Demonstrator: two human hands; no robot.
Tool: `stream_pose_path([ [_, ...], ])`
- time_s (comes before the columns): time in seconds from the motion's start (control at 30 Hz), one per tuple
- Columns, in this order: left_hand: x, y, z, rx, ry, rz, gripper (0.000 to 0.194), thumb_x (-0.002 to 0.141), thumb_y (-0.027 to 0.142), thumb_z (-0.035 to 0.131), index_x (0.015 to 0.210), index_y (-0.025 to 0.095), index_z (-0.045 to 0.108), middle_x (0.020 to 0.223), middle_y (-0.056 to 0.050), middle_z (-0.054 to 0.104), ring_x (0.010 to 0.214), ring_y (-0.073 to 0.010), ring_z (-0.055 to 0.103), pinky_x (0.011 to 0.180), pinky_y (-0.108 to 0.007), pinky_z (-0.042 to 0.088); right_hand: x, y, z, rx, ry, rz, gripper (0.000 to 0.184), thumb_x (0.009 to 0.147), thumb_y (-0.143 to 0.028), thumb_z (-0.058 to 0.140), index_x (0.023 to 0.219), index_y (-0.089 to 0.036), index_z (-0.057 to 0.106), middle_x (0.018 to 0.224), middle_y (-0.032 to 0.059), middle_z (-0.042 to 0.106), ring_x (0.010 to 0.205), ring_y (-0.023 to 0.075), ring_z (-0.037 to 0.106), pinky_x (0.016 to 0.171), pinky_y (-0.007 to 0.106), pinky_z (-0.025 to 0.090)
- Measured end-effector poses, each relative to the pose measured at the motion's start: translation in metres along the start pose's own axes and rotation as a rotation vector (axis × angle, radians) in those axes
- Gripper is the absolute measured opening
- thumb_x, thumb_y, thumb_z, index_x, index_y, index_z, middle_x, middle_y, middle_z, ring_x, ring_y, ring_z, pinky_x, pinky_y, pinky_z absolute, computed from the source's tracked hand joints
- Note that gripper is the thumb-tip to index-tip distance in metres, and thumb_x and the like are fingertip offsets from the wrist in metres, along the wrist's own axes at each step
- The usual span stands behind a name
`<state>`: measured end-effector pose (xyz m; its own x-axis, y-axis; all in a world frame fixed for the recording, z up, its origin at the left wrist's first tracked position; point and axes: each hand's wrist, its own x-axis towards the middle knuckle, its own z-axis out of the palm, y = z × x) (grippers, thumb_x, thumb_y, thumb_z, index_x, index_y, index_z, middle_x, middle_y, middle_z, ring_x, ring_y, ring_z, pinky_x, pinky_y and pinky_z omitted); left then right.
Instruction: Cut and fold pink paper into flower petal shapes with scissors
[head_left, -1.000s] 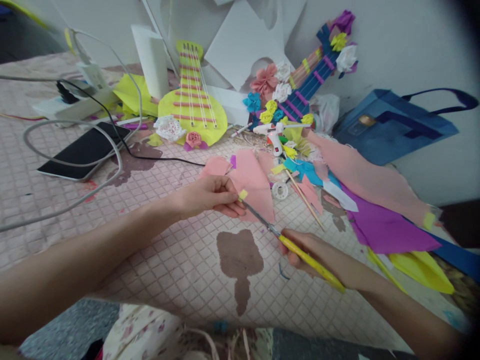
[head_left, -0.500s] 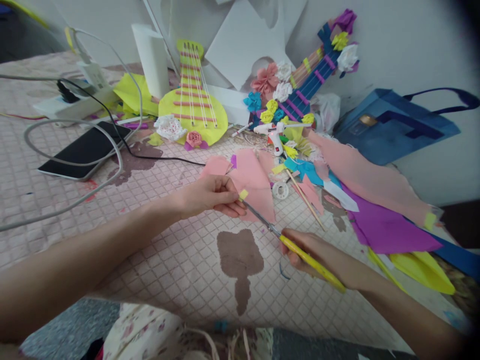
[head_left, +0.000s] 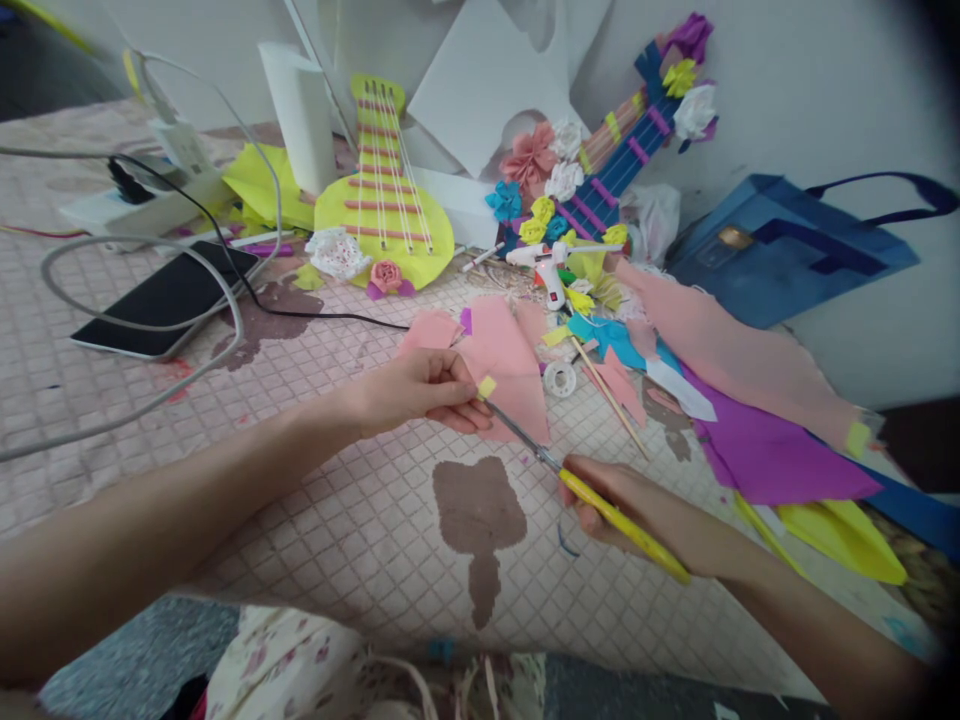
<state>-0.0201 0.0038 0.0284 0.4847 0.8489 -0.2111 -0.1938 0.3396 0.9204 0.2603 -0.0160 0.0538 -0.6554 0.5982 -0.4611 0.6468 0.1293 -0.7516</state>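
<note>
Between the thumb and fingers of my left hand (head_left: 442, 390) is a small piece of yellow paper (head_left: 487, 386). My right hand (head_left: 611, 497) is wrapped round the yellow handles of a pair of scissors (head_left: 619, 525). The scissor blades point up and left, with their tips at the yellow piece and my left fingertips. Beneath the blades and left hand lies a sheet of pink paper (head_left: 510, 345). To its right are a roll of clear tape (head_left: 559, 379) and a thin wooden stick (head_left: 611, 398).
A white glue gun (head_left: 551, 272) rests behind the pink paper. Farther back stand a yellow paper guitar (head_left: 386, 210) and a blue one (head_left: 630, 165) with paper flowers. A tablet (head_left: 169, 300) and cables lie left; purple paper (head_left: 780, 450) and a blue bag (head_left: 795, 250) are right.
Both hands, the scissors and the yellow piece keep almost the same position. The whole view has shifted very slightly.
</note>
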Motion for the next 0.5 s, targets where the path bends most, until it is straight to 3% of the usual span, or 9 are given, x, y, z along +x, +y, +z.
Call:
stream_pose_path([
  [0.17,0.001,-0.0016,-0.0004,0.011,0.0,0.008,0.02,0.079,0.024,0.064,0.075,0.013,0.049,0.081,-0.008,0.072,0.079,-0.0183,0.07,0.072,-0.03,0.056,0.0,-0.0012,0.0,0.04,0.009,0.015,0.02,0.087,-0.037,0.049,0.079,-0.019,0.052,0.065,-0.002,0.049,0.055,0.009,0.044,0.049,0.02,0.037],
  [0.33,0.0008,-0.0016,0.0,0.015,0.016,0.015,0.017,0.082,0.021,0.062,0.075,0.012,0.048,0.079,-0.008,0.072,0.078,-0.0179,0.07,0.071,-0.029,0.057,0.0024,0.0047,-0.0003,0.017,0.012,-0.005,0.017,0.085,-0.035,0.052,0.083,-0.018,0.052,0.067,-0.0014,0.051,0.056,0.0096,0.046,0.05,0.021,0.037],
  [0.5,0.0001,-0.001,0.0006,0.004,0.01,0.017,0.018,0.081,0.021,0.062,0.075,0.012,0.048,0.081,-0.008,0.072,0.078,-0.018,0.07,0.071,-0.029,0.056,0.0022,0.0062,-0.0003,-0.008,-0.015,0.004,0.014,0.089,-0.03,0.044,0.086,-0.018,0.05,0.07,-0.0012,0.049,0.055,0.0087,0.044,0.05,0.021,0.037],
])
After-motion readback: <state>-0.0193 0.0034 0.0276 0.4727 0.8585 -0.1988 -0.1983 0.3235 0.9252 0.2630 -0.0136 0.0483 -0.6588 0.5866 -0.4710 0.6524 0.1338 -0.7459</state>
